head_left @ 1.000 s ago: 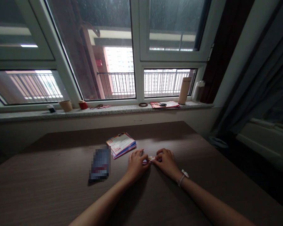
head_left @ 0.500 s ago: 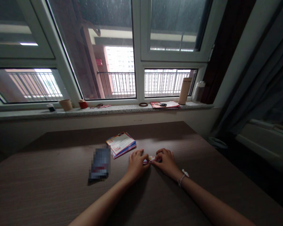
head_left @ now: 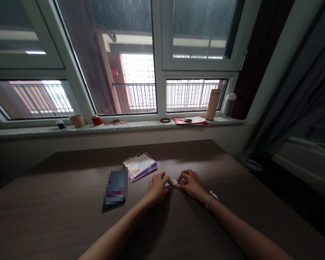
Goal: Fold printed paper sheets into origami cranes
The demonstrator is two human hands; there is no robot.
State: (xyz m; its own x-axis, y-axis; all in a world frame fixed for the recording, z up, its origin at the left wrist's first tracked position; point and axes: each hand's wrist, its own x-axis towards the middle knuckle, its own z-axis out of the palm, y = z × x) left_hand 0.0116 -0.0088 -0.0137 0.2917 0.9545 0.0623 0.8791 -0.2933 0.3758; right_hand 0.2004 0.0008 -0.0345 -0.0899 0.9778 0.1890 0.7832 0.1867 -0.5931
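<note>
Paper piece (head_left: 174,182), small, whitish, colour-printed; left hand (head_left: 157,187), right hand (head_left: 191,183): fingers (head_left: 167,181) pinching it.

Your bench (head_left: 56,206) looks like wood, smooth-grained and mostly matt, with a soft sheen farther from you. The small printed piece (head_left: 174,182) you hold looks papery, though its finish is too small to tell. You have a stack of cards (head_left: 141,166) in smooth printed paper, a sill (head_left: 146,125) of speckled stone, a matt cardboard-like cup (head_left: 78,122), spotted window glass (head_left: 121,18) and a dull cloth curtain (head_left: 306,76).
</note>
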